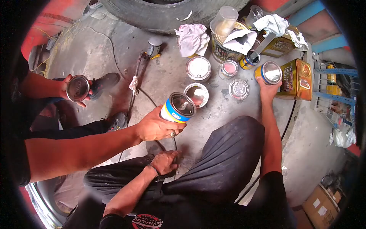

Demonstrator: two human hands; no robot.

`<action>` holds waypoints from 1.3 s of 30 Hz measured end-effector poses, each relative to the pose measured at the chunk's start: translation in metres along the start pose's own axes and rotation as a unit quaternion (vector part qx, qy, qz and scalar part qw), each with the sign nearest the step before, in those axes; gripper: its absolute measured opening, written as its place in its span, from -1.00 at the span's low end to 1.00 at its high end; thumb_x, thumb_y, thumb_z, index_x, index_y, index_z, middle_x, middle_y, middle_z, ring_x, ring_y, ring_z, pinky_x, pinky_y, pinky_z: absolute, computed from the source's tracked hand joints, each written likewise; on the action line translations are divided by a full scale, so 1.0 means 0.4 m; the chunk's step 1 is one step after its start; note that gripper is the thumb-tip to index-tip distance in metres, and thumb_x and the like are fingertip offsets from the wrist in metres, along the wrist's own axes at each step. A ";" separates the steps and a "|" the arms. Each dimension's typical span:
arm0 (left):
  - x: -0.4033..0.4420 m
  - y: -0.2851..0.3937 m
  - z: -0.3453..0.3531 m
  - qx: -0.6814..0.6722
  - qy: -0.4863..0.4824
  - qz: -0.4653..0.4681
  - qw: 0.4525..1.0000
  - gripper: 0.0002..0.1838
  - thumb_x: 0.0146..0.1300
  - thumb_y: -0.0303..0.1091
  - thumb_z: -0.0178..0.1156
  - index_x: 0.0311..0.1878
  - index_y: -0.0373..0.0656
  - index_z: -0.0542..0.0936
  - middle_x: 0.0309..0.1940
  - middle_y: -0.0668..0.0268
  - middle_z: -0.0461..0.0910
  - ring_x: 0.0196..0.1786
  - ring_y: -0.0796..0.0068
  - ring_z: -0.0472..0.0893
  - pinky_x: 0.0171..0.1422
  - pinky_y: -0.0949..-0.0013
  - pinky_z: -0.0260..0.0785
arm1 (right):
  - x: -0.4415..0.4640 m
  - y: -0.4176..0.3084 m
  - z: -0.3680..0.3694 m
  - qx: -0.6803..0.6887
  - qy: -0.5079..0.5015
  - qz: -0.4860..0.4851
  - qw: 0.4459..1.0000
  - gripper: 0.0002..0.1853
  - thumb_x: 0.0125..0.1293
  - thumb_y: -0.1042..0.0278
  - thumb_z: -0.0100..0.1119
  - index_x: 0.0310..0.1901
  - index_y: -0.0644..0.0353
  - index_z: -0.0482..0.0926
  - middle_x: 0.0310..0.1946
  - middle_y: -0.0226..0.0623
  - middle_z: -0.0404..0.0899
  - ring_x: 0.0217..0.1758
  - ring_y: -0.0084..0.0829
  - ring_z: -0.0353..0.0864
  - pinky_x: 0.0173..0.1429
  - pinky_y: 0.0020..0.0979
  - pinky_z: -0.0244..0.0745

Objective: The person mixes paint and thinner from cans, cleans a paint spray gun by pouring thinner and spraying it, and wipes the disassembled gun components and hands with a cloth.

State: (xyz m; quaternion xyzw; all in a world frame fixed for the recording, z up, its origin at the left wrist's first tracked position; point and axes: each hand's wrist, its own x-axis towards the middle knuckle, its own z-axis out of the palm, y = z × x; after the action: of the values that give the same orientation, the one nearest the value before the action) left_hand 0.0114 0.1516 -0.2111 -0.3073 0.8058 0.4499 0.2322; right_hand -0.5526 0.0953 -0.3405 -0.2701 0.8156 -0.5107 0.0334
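Can (271, 72) in right hand (268, 90), left hand (164, 162) apart

covered labels, cropped edges, unreadable marks
the right hand (269, 88) covers much of the yellow-labelled can (272, 72) it grips; the palm of the left hand (164, 162) is turned out of sight; another person's hand (154, 128) hides part of the blue-banded can (176, 113); lettering on the dark disc (78, 87) is too faint to read; the top edge crops the tyre (160, 17), the bottom edge the shirt logo (148, 221)
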 end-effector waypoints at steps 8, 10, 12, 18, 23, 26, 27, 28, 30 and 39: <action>0.011 -0.008 -0.008 0.012 -0.013 -0.032 0.999 -0.29 0.40 -0.02 0.39 0.49 -0.17 0.44 0.19 -0.09 0.70 0.20 -0.22 0.69 0.28 -0.13 0.55 | 0.019 0.063 0.010 0.050 -0.020 0.008 0.999 0.21 -0.01 0.26 0.82 0.56 0.43 0.16 0.42 0.17 0.46 0.48 -0.06 0.52 0.60 -0.15 0.36; 0.020 0.004 -0.014 0.019 -0.020 -0.025 0.999 -0.29 0.39 -0.02 0.39 0.48 -0.17 0.44 0.16 -0.08 0.70 0.19 -0.21 0.69 0.27 -0.13 0.55 | 0.008 0.052 -0.034 -0.083 -0.086 0.027 0.993 0.23 0.00 0.23 0.83 0.59 0.45 0.16 0.47 0.19 0.44 0.53 -0.06 0.49 0.63 -0.15 0.33; 0.031 0.006 -0.017 0.031 -0.026 -0.008 0.999 -0.30 0.39 -0.02 0.40 0.47 -0.16 0.45 0.13 -0.07 0.71 0.17 -0.20 0.70 0.26 -0.12 0.56 | -0.009 0.000 -0.092 -0.124 -0.153 0.091 0.976 0.23 0.06 0.18 0.80 0.63 0.46 0.16 0.54 0.19 0.40 0.59 -0.08 0.45 0.64 -0.16 0.32; 0.066 0.048 -0.048 0.041 -0.035 0.014 0.998 -0.33 0.40 -0.02 0.38 0.45 -0.16 0.48 0.09 -0.07 0.72 0.13 -0.21 0.72 0.22 -0.15 0.57 | -0.012 -0.474 -0.261 0.096 -0.184 0.147 0.967 -0.02 0.40 0.18 0.56 0.68 0.36 0.19 0.59 0.03 0.43 0.55 -0.27 0.52 0.52 -0.24 0.45; 0.102 0.069 -0.046 0.077 -0.069 0.018 0.994 -0.30 0.40 0.02 0.36 0.46 -0.17 0.46 0.10 -0.08 0.73 0.14 -0.21 0.73 0.23 -0.17 0.58 | -0.004 -0.758 -0.222 0.233 -0.081 0.076 0.966 -0.15 0.39 0.25 0.56 0.60 0.31 0.33 0.49 0.01 0.53 0.38 -0.36 0.62 0.35 -0.32 0.57; 0.119 0.090 -0.066 0.107 -0.090 0.020 0.990 -0.29 0.41 0.05 0.34 0.49 -0.15 0.44 0.13 -0.08 0.73 0.16 -0.21 0.73 0.26 -0.18 0.57 | -0.028 -0.717 -0.121 0.281 -0.042 0.046 0.958 -0.23 0.42 0.31 0.51 0.55 0.35 0.36 0.40 0.00 0.60 0.27 -0.34 0.69 0.26 -0.36 0.63; 0.124 0.093 -0.070 0.119 -0.095 0.021 0.988 -0.28 0.42 0.05 0.33 0.50 -0.13 0.43 0.14 -0.08 0.73 0.17 -0.21 0.72 0.26 -0.18 0.57 | -0.041 -0.670 -0.100 0.254 -0.043 0.037 0.966 -0.25 0.43 0.33 0.49 0.54 0.36 0.37 0.40 0.01 0.60 0.26 -0.34 0.70 0.26 -0.36 0.63; 0.126 0.092 -0.068 0.115 -0.094 0.021 0.989 -0.29 0.42 0.05 0.33 0.51 -0.11 0.43 0.14 -0.08 0.73 0.17 -0.20 0.73 0.27 -0.18 0.57 | -0.057 -0.614 -0.078 0.225 -0.048 0.028 0.973 -0.27 0.45 0.35 0.47 0.54 0.37 0.37 0.41 0.01 0.60 0.25 -0.34 0.70 0.26 -0.35 0.63; 0.130 0.074 -0.057 0.106 -0.091 0.018 0.990 -0.29 0.44 0.05 0.32 0.53 -0.08 0.43 0.14 -0.08 0.74 0.18 -0.18 0.73 0.28 -0.17 0.57 | -0.063 -0.584 -0.071 0.200 -0.053 0.042 0.977 -0.31 0.47 0.39 0.44 0.53 0.39 0.37 0.41 0.01 0.60 0.24 -0.34 0.71 0.26 -0.35 0.64; 0.135 0.021 -0.020 0.128 -0.134 0.003 0.983 -0.27 0.44 0.15 0.27 0.52 -0.06 0.46 0.21 -0.05 0.71 0.27 -0.12 0.71 0.36 -0.17 0.52 | -0.066 -0.625 -0.080 0.280 -0.096 0.107 0.949 -0.37 0.51 0.47 0.36 0.53 0.38 0.36 0.33 -0.01 0.66 0.15 -0.36 0.77 0.18 -0.41 0.66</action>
State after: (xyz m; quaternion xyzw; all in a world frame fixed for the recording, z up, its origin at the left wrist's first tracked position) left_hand -0.0332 0.1324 -0.2374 -0.2092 0.8191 0.3811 0.3742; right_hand -0.4389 0.0506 -0.1183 -0.2089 0.6569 -0.6833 0.2406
